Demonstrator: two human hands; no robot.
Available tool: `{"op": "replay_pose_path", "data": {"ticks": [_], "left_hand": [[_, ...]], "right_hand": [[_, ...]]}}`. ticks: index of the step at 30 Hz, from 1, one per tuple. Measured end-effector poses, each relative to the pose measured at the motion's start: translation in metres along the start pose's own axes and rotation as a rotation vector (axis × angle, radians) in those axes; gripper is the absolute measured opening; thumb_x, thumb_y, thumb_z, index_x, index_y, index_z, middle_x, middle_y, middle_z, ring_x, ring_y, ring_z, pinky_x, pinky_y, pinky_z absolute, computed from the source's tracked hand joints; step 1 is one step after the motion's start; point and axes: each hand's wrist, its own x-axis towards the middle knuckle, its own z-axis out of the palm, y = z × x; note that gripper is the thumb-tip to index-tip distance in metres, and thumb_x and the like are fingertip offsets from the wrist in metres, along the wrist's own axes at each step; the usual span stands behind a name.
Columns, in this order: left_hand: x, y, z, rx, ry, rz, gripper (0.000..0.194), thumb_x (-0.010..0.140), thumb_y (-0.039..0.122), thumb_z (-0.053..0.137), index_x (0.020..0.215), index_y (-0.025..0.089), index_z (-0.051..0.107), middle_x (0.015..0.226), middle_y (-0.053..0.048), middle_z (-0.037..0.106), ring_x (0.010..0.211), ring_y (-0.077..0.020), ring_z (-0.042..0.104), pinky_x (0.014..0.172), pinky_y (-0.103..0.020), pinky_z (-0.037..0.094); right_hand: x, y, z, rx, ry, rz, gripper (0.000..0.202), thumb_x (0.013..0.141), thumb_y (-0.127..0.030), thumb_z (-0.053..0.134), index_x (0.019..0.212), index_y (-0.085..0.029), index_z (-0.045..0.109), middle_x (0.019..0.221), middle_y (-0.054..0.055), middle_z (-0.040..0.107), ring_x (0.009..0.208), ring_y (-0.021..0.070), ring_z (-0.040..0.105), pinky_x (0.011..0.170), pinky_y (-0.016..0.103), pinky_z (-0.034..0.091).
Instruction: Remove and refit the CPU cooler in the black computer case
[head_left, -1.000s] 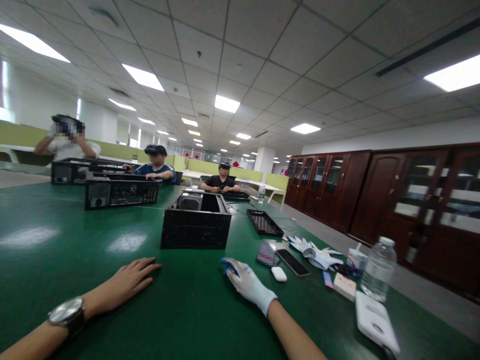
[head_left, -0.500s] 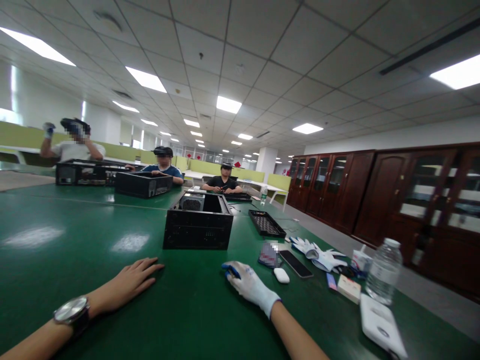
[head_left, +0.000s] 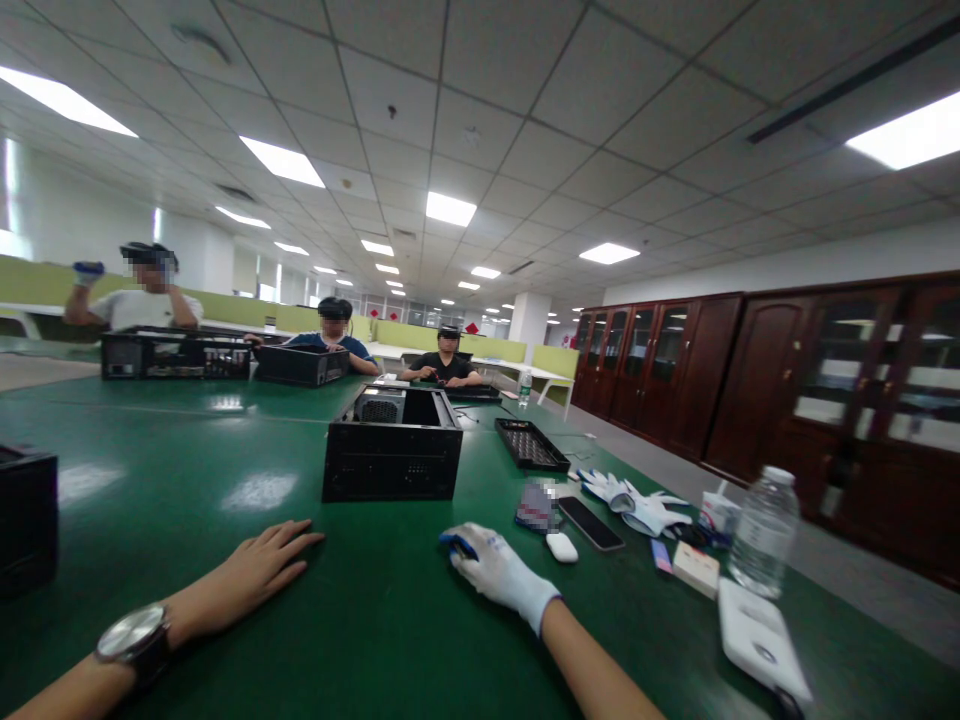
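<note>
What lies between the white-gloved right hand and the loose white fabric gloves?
In the head view, a small rounded white case and a flat black phone lie between the right hand and the loose gloves, with a grey item beside them.

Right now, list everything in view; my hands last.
Table: one, green, foreground.
Computer cases: at least three, black, centre and left.
Cut-off box: one, black, left edge.
Shallow tray: one, black, mid-right.
Phone: one, black, right.
Rounded case: one, white, beside phone.
Blurred item: one, greyish, beside phone.
Loose gloves: count unclear, white, behind phone.
Bottles: two, clear, right and far end.
Small box: one, cream, right.
Cup: one, whitish, right.
Likely power bank: one, white, lower right.
Cabinets: several, brown, right.
Partitions: several, green, background.
Lights: many, white, ceiling.
Co-workers: three, clothes white, blue, black, far side.
Wristwatch: one, silver, left wrist.
Left hand: one, bare, on table.
Right hand: one, white-gloved, on table.
</note>
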Motion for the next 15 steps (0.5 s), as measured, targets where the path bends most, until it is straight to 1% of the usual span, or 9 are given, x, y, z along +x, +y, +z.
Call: {"op": "replay_pose_path", "data": {"ticks": [3, 8, 11, 15], "left_hand": [[0.0, 0.004, -0.007, -0.064, -0.102, -0.028, 0.052, 0.108, 0.054, 0.039, 0.156, 0.037, 0.052, 0.164, -0.006, 0.05, 0.15, -0.0339, 0.048, 0.12, -0.054, 0.045], [-0.001, 0.008, -0.019, -0.091, -0.124, -0.017, 0.051, 0.108, 0.052, 0.041, 0.157, 0.038, 0.05, 0.165, -0.006, 0.049, 0.15, -0.034, 0.048, 0.12, -0.054, 0.045], [-0.001, 0.008, -0.019, -0.084, -0.14, -0.024, 0.052, 0.109, 0.053, 0.039, 0.158, 0.038, 0.049, 0.166, -0.005, 0.047, 0.151, -0.0333, 0.046, 0.121, -0.054, 0.044], [0.0, 0.004, -0.011, -0.059, -0.116, -0.047, 0.054, 0.108, 0.054, 0.038, 0.158, 0.037, 0.049, 0.166, -0.005, 0.047, 0.151, -0.034, 0.046, 0.121, -0.055, 0.044]], "right_hand": [[-0.001, -0.001, 0.0, -0.018, -0.02, -0.017, 0.043, 0.097, -0.034, 0.056, 0.135, -0.019, 0.067, 0.133, 0.013, 0.069, 0.124, 0.028, 0.066, 0.112, 0.039, 0.047], [-0.002, -0.003, -0.002, -0.026, -0.046, -0.02, 0.043, 0.097, -0.036, 0.056, 0.137, -0.023, 0.067, 0.132, 0.01, 0.069, 0.121, 0.0264, 0.067, 0.11, 0.036, 0.049], [-0.002, -0.005, -0.002, -0.031, -0.052, -0.016, 0.043, 0.096, -0.035, 0.057, 0.137, -0.023, 0.067, 0.132, 0.01, 0.069, 0.122, 0.0268, 0.066, 0.111, 0.037, 0.048], [-0.003, -0.007, -0.003, -0.033, -0.075, 0.011, 0.043, 0.095, -0.035, 0.059, 0.136, -0.024, 0.068, 0.132, 0.01, 0.068, 0.122, 0.0268, 0.065, 0.111, 0.037, 0.047]]}}
